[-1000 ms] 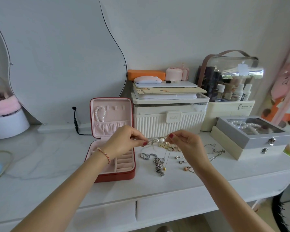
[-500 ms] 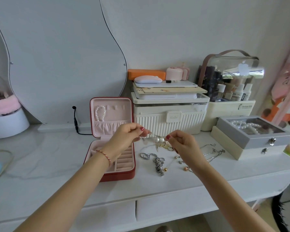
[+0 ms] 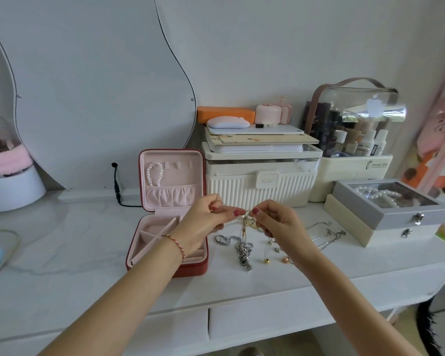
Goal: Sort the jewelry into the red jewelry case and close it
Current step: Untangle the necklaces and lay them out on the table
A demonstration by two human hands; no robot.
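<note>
The red jewelry case (image 3: pixel 190 269) stands open on the white table, its pink lid upright with a pearl bracelet (image 3: pixel 154 173) hanging inside. My left hand (image 3: pixel 203 222) and my right hand (image 3: pixel 278 224) are raised just right of the case and pinch a thin necklace (image 3: pixel 245 224) between them; its strands dangle down. On the table under it lie a thick silver chain (image 3: pixel 243 249), a gold bead (image 3: pixel 267 260), a pink bead (image 3: pixel 285 259) and thin silver chains (image 3: pixel 326 237).
A white ribbed storage box (image 3: pixel 260 181) stands right behind my hands, a cosmetics organizer (image 3: pixel 352 140) beside it. A grey glass-lid box (image 3: pixel 391 204) with pearls sits at the right. A wavy mirror (image 3: pixel 88 86) and a glass dome (image 3: pixel 3 160) are at the left.
Both hands rose a little and drew closer, lifting the thin necklace so its strands hang off the table. The case and the other jewelry have not moved.
</note>
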